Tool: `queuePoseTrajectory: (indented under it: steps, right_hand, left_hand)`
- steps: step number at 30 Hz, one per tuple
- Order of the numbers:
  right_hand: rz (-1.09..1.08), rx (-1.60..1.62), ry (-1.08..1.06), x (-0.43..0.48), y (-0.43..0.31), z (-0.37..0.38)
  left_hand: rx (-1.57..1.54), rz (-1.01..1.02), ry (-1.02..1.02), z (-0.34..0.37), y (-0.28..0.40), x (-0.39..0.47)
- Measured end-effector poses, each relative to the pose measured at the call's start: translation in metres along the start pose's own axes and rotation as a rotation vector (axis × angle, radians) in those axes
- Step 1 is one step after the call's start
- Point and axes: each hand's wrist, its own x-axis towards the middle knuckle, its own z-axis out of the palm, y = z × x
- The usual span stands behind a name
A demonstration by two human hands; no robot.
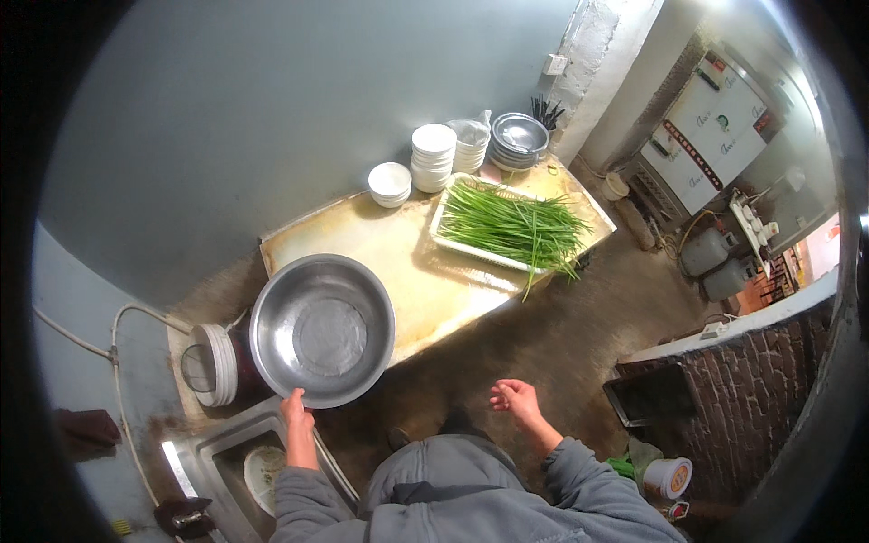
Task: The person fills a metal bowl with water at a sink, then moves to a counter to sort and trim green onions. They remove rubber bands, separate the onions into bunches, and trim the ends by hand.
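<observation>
My left hand (297, 411) grips the near rim of a large, empty metal basin (331, 337), which is tilted so its inside faces me, over the left end of a worn table (417, 298). To the right, my right hand (514, 399) is raised over the floor with its fingers loosely curled, touching nothing. A white plastic basket (475, 254) of long green stalks (509, 217), like garlic chives, rests on the table, some hanging over its edge. Whether the basin touches the table is unclear.
Along the wall stand white bowls (390, 182), taller bowl stacks (433, 153) and metal bowls (519, 136). A metal sink (204, 444) with a white strainer lies lower left, beside a lidded bucket (216, 365). A brick partition (753, 387) stands right, near a white tub (669, 477).
</observation>
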Motion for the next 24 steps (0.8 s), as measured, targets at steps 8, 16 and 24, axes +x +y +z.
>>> queuePoseTrajectory:
  steps: [8,16,24]
  right_hand:
    - [-0.066,0.004,0.093,0.123,-0.077,-0.067]
    - [-0.043,-0.039,0.033,0.209,-0.128,-0.092]
    - [0.027,0.020,-0.220,0.238,-0.143,-0.078]
  left_hand:
    - [-0.174,-0.068,0.047,0.026,0.000,0.010]
    - [-0.090,-0.057,0.415,0.010,-0.032,-0.031]
    - [0.151,-0.053,0.183,0.061,-0.052,-0.115]
